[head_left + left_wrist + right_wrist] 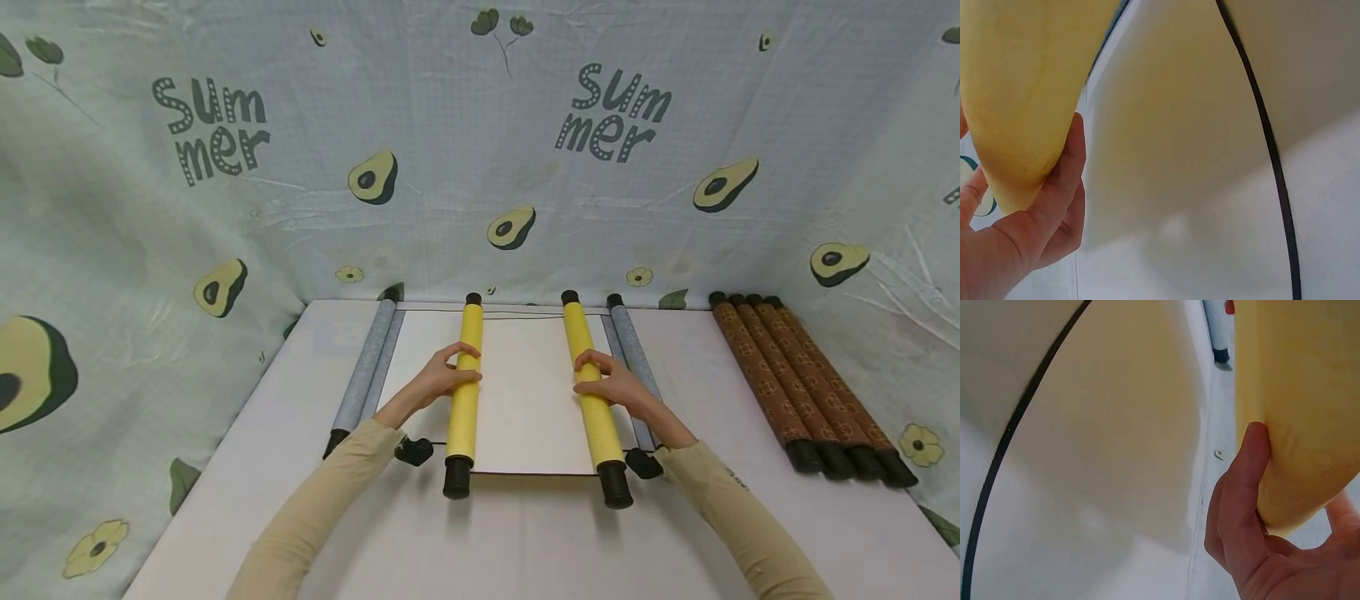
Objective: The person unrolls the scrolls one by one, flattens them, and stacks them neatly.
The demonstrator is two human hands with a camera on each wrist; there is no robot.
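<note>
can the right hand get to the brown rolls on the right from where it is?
Probably yes. The right hand grips a yellow roll; the four brown rolls lie on the same side on the table, with only a grey roll lying flat between. It would have to let go first.

This looks like a little recording booth. A cloth with avocado pictures [480, 150] hangs all around a white table [525, 533].

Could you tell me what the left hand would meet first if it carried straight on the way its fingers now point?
The left hand grips the left yellow roll, fingers pointing inward. Going on, it would cross bare white sheet and probably meet the right yellow roll, held by the right hand.
</note>
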